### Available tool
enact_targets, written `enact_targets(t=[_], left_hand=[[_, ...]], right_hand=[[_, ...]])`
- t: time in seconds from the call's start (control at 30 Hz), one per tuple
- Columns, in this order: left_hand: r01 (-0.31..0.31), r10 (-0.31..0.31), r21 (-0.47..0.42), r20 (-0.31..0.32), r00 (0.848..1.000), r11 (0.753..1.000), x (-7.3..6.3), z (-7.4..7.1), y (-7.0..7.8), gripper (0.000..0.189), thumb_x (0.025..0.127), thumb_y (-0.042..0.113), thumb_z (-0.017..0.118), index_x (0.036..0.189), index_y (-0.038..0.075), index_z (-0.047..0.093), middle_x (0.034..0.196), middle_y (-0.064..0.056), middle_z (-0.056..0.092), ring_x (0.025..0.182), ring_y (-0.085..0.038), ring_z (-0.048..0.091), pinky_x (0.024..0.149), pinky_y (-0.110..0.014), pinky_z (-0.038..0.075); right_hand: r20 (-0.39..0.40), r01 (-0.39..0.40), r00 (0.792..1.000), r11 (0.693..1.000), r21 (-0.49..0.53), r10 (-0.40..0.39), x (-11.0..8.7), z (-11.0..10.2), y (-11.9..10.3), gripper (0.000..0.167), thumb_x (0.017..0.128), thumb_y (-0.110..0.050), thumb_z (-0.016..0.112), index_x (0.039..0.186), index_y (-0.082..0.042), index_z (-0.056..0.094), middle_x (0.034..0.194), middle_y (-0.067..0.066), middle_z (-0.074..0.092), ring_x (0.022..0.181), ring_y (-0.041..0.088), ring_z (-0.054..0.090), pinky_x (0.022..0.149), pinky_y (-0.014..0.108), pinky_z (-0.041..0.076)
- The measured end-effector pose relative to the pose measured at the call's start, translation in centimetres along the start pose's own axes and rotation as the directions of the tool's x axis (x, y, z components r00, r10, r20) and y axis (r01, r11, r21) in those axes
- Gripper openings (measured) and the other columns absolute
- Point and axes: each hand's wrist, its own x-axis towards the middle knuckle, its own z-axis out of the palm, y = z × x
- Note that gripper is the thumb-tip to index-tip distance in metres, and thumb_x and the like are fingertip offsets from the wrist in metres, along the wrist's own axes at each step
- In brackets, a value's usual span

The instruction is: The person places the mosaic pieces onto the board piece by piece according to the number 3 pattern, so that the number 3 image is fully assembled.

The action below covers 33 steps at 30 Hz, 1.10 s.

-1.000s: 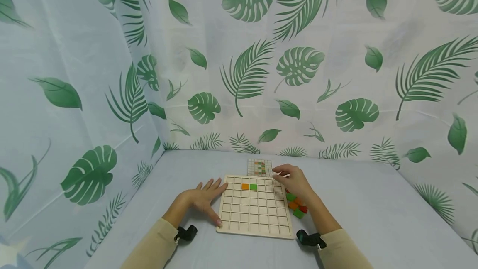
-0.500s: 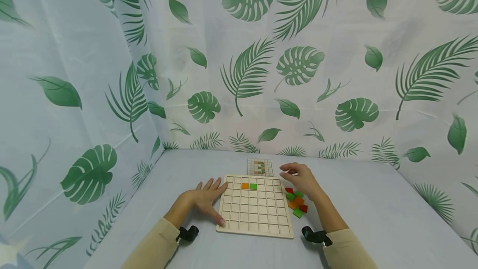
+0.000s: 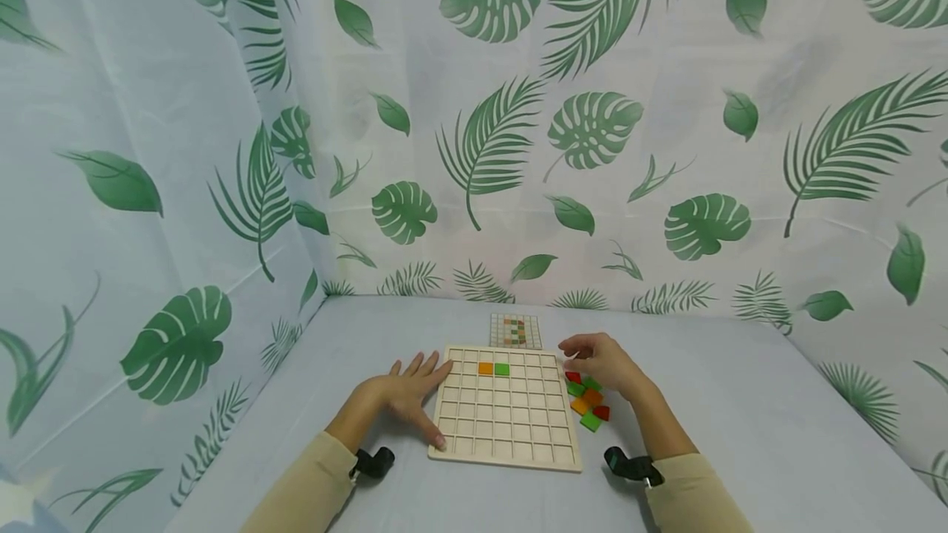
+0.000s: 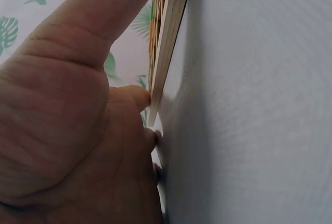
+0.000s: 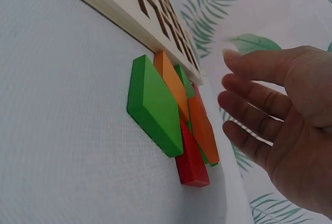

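Observation:
A wooden grid board (image 3: 513, 418) lies flat on the table, with an orange square tile (image 3: 485, 368) and a green square tile (image 3: 502, 369) side by side in one upper row. Along its left edge my left hand (image 3: 403, 397) is spread, thumb on the near corner and a fingertip touching the edge higher up. My right hand (image 3: 603, 362) hovers beyond the board's right edge, above the far end of a loose tile pile. In the right wrist view its fingers are relaxed and hold nothing. That pile has a green tile (image 5: 155, 107), a red tile (image 5: 191, 162) and orange ones.
Behind the board lies a small gridded card (image 3: 516, 331) printed with coloured squares. A pale cloth (image 3: 741, 418) covers the table. Leaf-patterned curtains (image 3: 489, 146) stand at the back and left.
My right hand has moved right, away from the card and the board's upper corner, then slightly down toward the pile, uncovering its far tiles. My left hand's thumb has shifted slightly onto the board's corner.

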Motion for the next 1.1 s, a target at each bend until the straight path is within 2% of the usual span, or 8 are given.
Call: enact_targets(t=[0.27,0.6,0.93,1.1], left_hand=[[0.0,0.0,0.0,-0.004,1.0,1.0,0.1,0.1,-0.1,0.135,0.068,0.071,0.085,0.169,0.023,0.009,0.177,-0.012,0.0,0.163,-0.037,-0.003,0.127,-0.068,0.002],[0.003,-0.003,0.013,-0.011,1.0,1.0,0.1,0.2,-0.1,0.135,0.068,0.071,0.085,0.169,0.023,0.009,0.177,-0.012,0.001,0.163,-0.037,-0.003,0.127,-0.067,0.003],[0.007,-0.006,0.018,-0.011,1.0,1.0,0.1,0.1,0.0,0.135,0.069,0.073,0.084,0.169,0.023,0.009,0.177,-0.012,0.001,0.163,-0.037,-0.003,0.127,-0.067,0.002],[0.01,-0.01,0.021,-0.013,1.0,1.0,0.1,0.2,-0.1,0.135,0.068,0.074,0.084,0.169,0.024,0.009,0.177,-0.01,0.0,0.164,-0.036,-0.002,0.127,-0.067,0.003]], right_hand=[[0.013,-0.021,1.0,0.999,-0.05,0.021,0.0,0.0,0.6,0.026,0.096,-0.01,0.074,0.121,-0.005,0.075,0.106,0.008,0.073,0.089,0.022,0.059,0.073,0.032,0.053],[0.029,-0.083,0.996,0.99,-0.114,0.087,0.0,-0.3,1.1,0.021,0.092,-0.008,0.076,0.113,-0.005,0.078,0.094,0.006,0.071,0.082,0.021,0.058,0.071,0.03,0.052],[0.037,-0.098,0.994,0.987,-0.129,0.104,-0.2,-0.1,0.9,0.016,0.091,-0.006,0.077,0.107,-0.005,0.078,0.093,0.005,0.073,0.079,0.02,0.06,0.072,0.031,0.053],[0.027,-0.107,0.993,0.985,-0.132,0.111,-0.4,0.0,0.5,0.019,0.091,-0.004,0.076,0.11,-0.004,0.078,0.097,0.005,0.074,0.081,0.02,0.061,0.075,0.032,0.056]])
